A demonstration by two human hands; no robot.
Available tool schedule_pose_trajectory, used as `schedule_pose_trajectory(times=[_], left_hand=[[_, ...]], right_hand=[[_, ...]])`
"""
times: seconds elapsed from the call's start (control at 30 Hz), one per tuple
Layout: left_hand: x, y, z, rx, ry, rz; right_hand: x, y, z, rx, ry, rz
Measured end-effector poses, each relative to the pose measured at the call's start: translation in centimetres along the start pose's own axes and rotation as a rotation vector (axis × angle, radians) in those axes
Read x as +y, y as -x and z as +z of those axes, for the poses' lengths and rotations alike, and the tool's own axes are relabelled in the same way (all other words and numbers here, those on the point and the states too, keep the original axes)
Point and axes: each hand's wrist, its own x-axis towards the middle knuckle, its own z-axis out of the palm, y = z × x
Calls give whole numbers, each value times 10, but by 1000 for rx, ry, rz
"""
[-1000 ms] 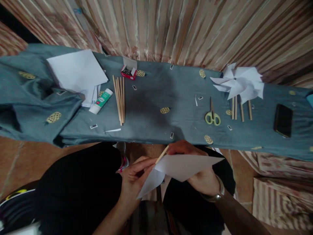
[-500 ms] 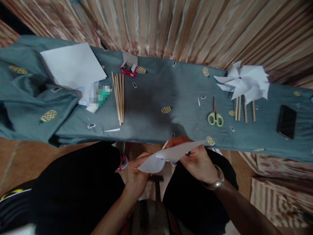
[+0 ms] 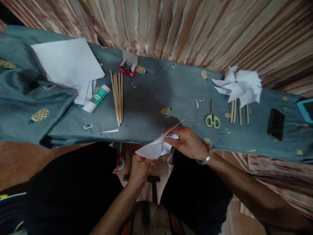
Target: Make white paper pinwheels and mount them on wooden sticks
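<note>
Over the table's front edge I hold a white paper pinwheel (image 3: 153,149), its blades seen partly edge-on. My left hand (image 3: 139,169) is closed at its lower left side, where a bit of thin stick shows by the fingers. My right hand (image 3: 190,142), with a silver bracelet at the wrist, pinches the pinwheel's right side between thumb and fingers. The pinwheel's centre and most of its stick are hidden. Nearest to the right hand on the table lie green-handled scissors (image 3: 212,120).
On the blue-green cloth (image 3: 146,107) lie white paper sheets (image 3: 69,62), a glue stick (image 3: 96,98), several wooden sticks (image 3: 117,99) and a red box of small metal pieces (image 3: 128,68). To the right are finished-looking pinwheels (image 3: 246,85), a phone (image 3: 276,124) and a blue-edged device (image 3: 305,110).
The pinwheel has turned in my hands, its stick no longer pointing up and away. My right hand has moved up and left, still gripping the paper. The view has shifted slightly right.
</note>
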Motion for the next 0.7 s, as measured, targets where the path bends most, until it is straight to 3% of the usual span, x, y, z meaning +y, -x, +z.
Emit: schedule_pose_trajectory(times=[0.13, 0.33, 0.5, 0.7], left_hand=[[3, 0, -1, 50, 87, -24], [2, -3, 1, -3, 152, -110], [4, -5, 5, 71, 203, -186], [-5, -1, 4, 73, 247, -173]], right_hand=[[5, 9, 4, 53, -12, -50], [8, 24, 19, 123, 45, -64], [3, 22, 23, 191, 82, -82], [4, 13, 22, 224, 19, -104]])
